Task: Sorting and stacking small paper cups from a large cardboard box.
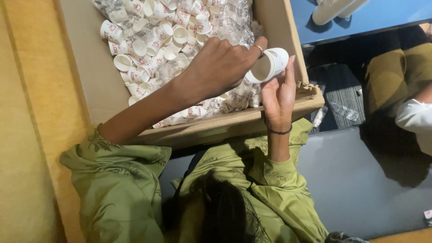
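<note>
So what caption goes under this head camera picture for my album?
Two hands, left hand and right hand, hold a white paper cup over a cardboard box full of little cups.

Green leaf-patterned sleeves (121, 180), dark wristband (279, 132), perhaps a ring (259, 47) on one finger.

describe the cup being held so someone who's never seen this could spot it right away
Start at the big cardboard box full of small white paper cups. At its near right corner two hands meet, the left hand and the right hand. The held cup is the only one lifted above the heap.
</note>
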